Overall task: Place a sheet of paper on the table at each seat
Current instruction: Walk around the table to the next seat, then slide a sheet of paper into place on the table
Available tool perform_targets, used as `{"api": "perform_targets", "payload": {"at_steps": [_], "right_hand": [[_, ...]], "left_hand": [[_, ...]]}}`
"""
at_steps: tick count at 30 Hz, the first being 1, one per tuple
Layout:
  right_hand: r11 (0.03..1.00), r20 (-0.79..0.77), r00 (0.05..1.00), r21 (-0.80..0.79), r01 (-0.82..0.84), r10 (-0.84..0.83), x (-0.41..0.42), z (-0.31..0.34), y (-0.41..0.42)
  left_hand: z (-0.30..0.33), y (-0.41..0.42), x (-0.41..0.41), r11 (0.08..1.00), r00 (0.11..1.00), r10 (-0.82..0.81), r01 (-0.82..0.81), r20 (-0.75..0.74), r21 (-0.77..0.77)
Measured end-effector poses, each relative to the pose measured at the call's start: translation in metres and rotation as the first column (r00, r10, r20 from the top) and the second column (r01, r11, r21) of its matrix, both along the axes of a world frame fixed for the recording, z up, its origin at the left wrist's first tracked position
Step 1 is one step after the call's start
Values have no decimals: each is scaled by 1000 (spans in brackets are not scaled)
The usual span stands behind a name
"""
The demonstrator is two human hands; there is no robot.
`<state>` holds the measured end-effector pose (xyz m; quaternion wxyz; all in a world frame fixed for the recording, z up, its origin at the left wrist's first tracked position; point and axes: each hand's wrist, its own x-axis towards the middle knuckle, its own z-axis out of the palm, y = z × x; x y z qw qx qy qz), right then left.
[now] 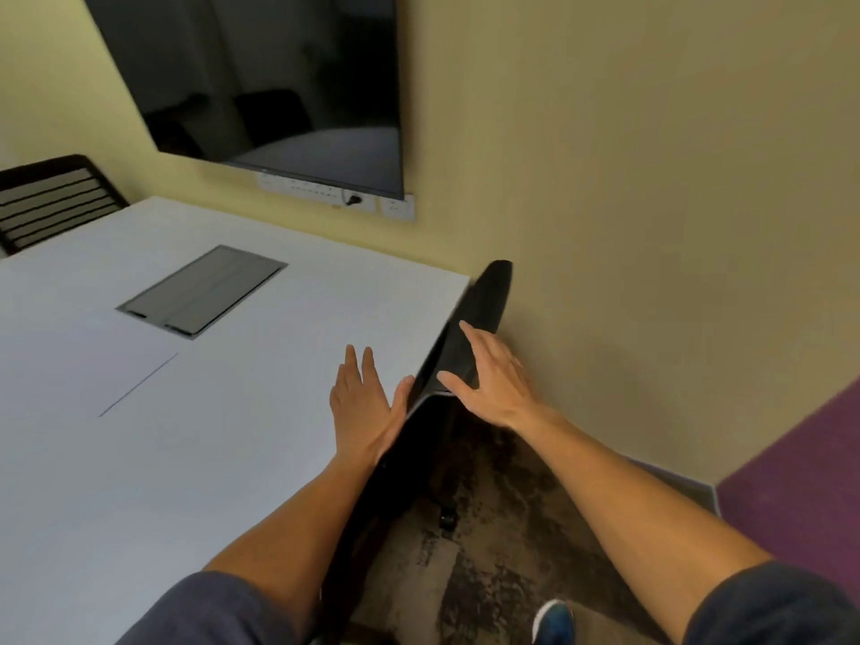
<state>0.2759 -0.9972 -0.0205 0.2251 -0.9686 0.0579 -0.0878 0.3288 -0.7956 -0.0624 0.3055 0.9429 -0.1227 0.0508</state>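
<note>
Left hand point(360, 402), right hand point(493, 384) — flat on chair back point(484, 309).

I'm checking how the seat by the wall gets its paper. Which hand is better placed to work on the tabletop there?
Probably the left hand: it lies open over the white table near the edge, holding nothing. The right hand rests on the black chair back beyond the table edge.

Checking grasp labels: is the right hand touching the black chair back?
Touching. Head view shows the right hand laid on the chair back, fingers spread over its top edge.
</note>
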Motion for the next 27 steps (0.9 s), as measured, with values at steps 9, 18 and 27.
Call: {"api": "perform_targets", "payload": {"at_steps": [9, 18, 27], "right_hand": [[938, -36, 938, -20, -346, 345, 165, -10, 13], [790, -119, 784, 5, -613, 609, 276, -14, 43], [673, -228, 652, 21, -739, 723, 344, -38, 133]], "left_hand": [[-9, 32, 85, 919, 918, 394, -393, -52, 27], [-11, 65, 111, 729, 720, 685, -678, -112, 95], [-22, 150, 139, 631, 615, 774, -734, -148, 252]]}}
